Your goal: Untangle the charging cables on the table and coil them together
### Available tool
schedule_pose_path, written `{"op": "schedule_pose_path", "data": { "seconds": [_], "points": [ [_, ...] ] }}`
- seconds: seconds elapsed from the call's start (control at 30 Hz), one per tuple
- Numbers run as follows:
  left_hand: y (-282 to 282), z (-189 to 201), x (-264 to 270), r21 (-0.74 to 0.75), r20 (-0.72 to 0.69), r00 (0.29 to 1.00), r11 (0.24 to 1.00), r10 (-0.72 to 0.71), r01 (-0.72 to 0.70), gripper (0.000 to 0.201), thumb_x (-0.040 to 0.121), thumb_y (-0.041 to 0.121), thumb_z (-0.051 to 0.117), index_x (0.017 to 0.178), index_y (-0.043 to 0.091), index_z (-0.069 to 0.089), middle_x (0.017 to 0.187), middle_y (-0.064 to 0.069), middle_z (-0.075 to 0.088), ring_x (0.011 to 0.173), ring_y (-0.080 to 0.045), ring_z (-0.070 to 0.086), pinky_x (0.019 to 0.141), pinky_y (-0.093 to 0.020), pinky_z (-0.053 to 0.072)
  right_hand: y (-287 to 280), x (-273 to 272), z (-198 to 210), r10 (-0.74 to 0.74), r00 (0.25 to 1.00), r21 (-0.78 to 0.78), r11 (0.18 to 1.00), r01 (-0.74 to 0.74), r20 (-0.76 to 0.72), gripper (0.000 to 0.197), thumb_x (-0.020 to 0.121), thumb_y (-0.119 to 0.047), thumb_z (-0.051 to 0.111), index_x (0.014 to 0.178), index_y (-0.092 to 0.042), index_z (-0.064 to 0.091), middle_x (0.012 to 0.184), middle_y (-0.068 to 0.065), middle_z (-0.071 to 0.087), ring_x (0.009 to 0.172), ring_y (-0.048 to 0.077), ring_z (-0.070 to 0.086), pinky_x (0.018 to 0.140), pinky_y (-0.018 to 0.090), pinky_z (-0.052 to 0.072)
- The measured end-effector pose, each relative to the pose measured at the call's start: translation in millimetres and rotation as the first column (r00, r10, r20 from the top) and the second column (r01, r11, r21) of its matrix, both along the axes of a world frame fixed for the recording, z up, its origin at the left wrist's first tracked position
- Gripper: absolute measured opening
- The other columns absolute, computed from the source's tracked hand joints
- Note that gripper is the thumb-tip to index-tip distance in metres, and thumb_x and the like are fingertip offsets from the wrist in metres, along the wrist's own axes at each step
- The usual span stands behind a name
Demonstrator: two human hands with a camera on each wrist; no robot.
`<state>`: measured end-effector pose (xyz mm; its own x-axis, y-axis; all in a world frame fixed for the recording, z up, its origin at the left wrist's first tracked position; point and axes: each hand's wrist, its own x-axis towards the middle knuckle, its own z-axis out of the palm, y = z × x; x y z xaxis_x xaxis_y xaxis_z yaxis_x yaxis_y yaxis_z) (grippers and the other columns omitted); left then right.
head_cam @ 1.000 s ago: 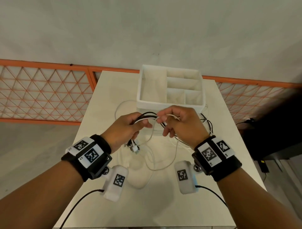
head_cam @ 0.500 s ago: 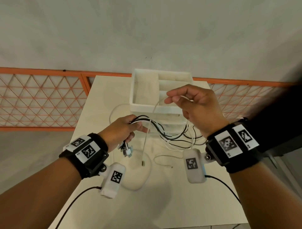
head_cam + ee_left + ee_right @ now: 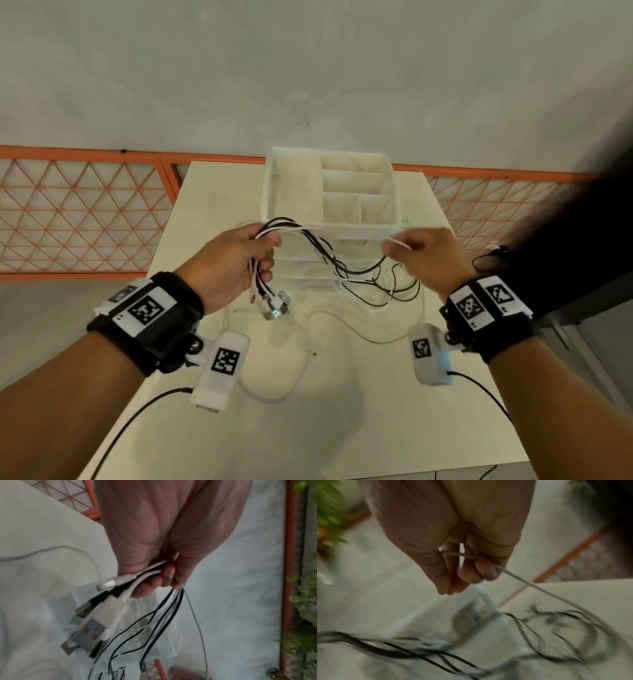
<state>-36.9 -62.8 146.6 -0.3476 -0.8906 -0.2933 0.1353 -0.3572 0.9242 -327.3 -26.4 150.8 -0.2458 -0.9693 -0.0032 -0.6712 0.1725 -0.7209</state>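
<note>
While left hand (image 3: pixel 236 260) grips bundled cables (image 3: pixel 164 616) (plugs dangling), right hand (image 3: pixel 428 260) pinches white cable (image 3: pixel 530 584).

The right wrist view is smeared throughout: the black and white cables (image 3: pixel 426 651) toward 6 o'clock and the white organizer (image 3: pixel 481 616) at centre show as streaks, and no plug on them can be made out. In the left wrist view the cable bundle (image 3: pixel 164 609) passes inside the left hand (image 3: pixel 154 534) fist, so the count of strands held cannot be told, and the strands run off the frame at 6 o'clock. In the head view the thin white cable (image 3: pixel 399 244) vanishes behind the right hand (image 3: pixel 431 260) fingers, its far end hidden, and both forearms are cut by the lower edge.
</note>
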Motion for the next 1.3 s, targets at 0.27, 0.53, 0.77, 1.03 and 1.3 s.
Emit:
{"op": "schedule_pose_path", "data": {
  "seconds": [0.27, 0.53, 0.77, 1.03, 1.3],
  "points": [
    [-3.4, 6.5, 19.9, -0.049, 0.163, 0.972, 0.983, -0.169, 0.179, 0.013, 0.097, 0.001, 0.051, 0.096, 0.008, 0.062, 0.081, -0.01, 0.065, 0.06, -0.017, 0.056, 0.056, -0.024, 0.049, 6.5, -45.4, -31.8, -0.171, 0.972, 0.34, 0.915, 0.217, -0.16, 0.03, 0.093, -0.046, 0.064, 0.084, -0.02, 0.075, 0.075, 0.005, 0.07, 0.066, 0.023, 0.065, 0.068, 0.029, 0.054],
    [6.6, -17.1, 15.9, 0.107, 0.363, 0.901, 0.971, -0.239, 0.215, 0.049, 0.075, 0.051, 0.073, 0.095, 0.009, 0.057, 0.063, 0.003, 0.034, 0.054, -0.012, 0.031, 0.055, -0.029, 0.032, -35.6, -47.5, 20.7, -0.26, 0.912, -0.182, 0.927, 0.327, 0.316, 0.007, 0.094, -0.016, 0.062, 0.096, -0.013, 0.068, 0.1, -0.003, 0.071, 0.064, 0.021, 0.071, 0.062, 0.035, 0.058],
    [15.1, -6.5, 14.0, 0.003, 0.351, 0.925, 0.988, -0.143, 0.152, 0.036, 0.1, 0.034, 0.05, 0.086, 0.003, 0.061, 0.061, -0.001, 0.045, 0.051, -0.014, 0.038, 0.053, -0.027, 0.041, -17.9, -57.0, -49.4, -0.099, 0.995, 0.356, 0.93, 0.094, -0.005, 0.05, 0.092, -0.006, 0.058, 0.138, -0.026, 0.053, 0.116, 0.011, 0.068, 0.088, 0.034, 0.071, 0.081, 0.045, 0.059],
    [25.6, -12.6, -9.5, -0.128, 0.523, 0.832, 0.948, -0.185, 0.292, 0.033, 0.1, 0.028, 0.052, 0.092, 0.002, 0.071, 0.06, 0.003, 0.05, 0.048, -0.008, 0.036, 0.05, -0.023, 0.03, 28.1, 47.3, -23.3, 0.343, 0.919, 0.208, 0.901, -0.38, 0.192, 0.062, 0.079, -0.045, 0.081, 0.132, -0.051, 0.05, 0.065, -0.007, 0.069, 0.054, 0.002, 0.056, 0.061, 0.016, 0.044],
    [28.3, -1.3, 0.6, -0.145, 0.647, 0.718, 0.883, -0.257, 0.447, 0.04, 0.1, 0.037, 0.05, 0.076, 0.009, 0.065, 0.057, 0.003, 0.053, 0.051, -0.01, 0.044, 0.052, -0.02, 0.037, 10.4, 43.3, -50.5, 0.14, 0.99, 0.255, 0.958, -0.135, 0.0, 0.014, 0.09, -0.034, 0.069, 0.081, -0.023, 0.067, 0.069, 0.0, 0.075, 0.056, 0.014, 0.068, 0.062, 0.028, 0.057]
  ]
}}
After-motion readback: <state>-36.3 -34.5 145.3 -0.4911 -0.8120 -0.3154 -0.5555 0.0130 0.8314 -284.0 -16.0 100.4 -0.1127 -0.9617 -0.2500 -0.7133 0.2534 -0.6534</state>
